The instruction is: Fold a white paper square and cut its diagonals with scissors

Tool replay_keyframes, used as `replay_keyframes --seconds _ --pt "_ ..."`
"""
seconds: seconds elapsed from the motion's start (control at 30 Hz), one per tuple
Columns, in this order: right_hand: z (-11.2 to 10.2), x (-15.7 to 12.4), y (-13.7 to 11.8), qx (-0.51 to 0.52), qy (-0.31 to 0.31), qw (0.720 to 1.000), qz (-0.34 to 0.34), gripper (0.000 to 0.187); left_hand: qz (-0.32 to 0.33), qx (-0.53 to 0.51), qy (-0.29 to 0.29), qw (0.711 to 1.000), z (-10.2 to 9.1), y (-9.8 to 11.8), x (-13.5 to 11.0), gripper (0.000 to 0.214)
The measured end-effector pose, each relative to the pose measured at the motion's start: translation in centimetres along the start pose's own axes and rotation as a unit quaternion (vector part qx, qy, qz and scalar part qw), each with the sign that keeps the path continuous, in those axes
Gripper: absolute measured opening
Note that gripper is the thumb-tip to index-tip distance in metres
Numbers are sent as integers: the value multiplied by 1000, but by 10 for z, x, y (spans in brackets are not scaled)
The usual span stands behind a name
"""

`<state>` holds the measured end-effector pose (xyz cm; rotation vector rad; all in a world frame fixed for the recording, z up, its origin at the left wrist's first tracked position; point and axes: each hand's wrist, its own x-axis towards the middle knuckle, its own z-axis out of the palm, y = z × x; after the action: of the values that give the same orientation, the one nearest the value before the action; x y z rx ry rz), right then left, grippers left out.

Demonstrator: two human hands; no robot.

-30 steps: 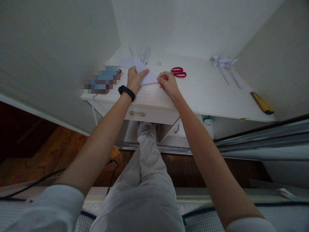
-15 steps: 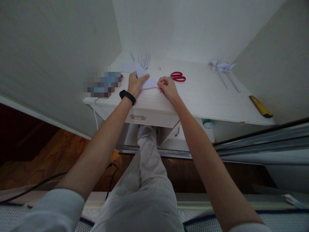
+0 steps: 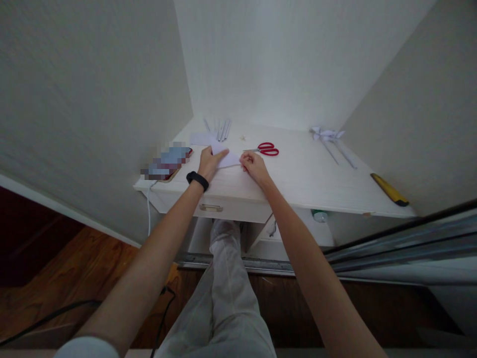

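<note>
A folded, roughly triangular sheet of white paper (image 3: 228, 159) is held between my two hands over the white desk. My left hand (image 3: 209, 161), with a black band at the wrist, grips its left side, thumb on top. The fingertips of my right hand (image 3: 254, 165) pinch the paper's right-hand corner. Just beyond the right hand lie red-handled scissors (image 3: 267, 148), blades pointing left. Behind the left hand is another flat piece of white paper (image 3: 199, 138), beside several thin rolled paper sticks (image 3: 223, 131).
A phone (image 3: 169, 162) with a white cable lies at the desk's left end. Two paper pinwheels on sticks (image 3: 328, 134) lie at the right rear. A yellow and black tool (image 3: 389, 190) sits by the right edge. Below the desktop (image 3: 309, 186) are a drawer (image 3: 238, 211) and a shelf with a bottle (image 3: 319, 216).
The camera view has tilted up, so the desk and everything on it appears lower. Both hands keep nearly the same hold on the folded paper.
</note>
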<state>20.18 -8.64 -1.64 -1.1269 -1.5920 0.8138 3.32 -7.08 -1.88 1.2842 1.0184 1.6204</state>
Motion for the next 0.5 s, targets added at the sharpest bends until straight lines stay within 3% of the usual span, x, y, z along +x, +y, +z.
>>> replay_keyframes --seconds 0.5 --pt "-1 1 2 8 27 1000 8 3 -25 -12 22 999 -3 0 -2 29"
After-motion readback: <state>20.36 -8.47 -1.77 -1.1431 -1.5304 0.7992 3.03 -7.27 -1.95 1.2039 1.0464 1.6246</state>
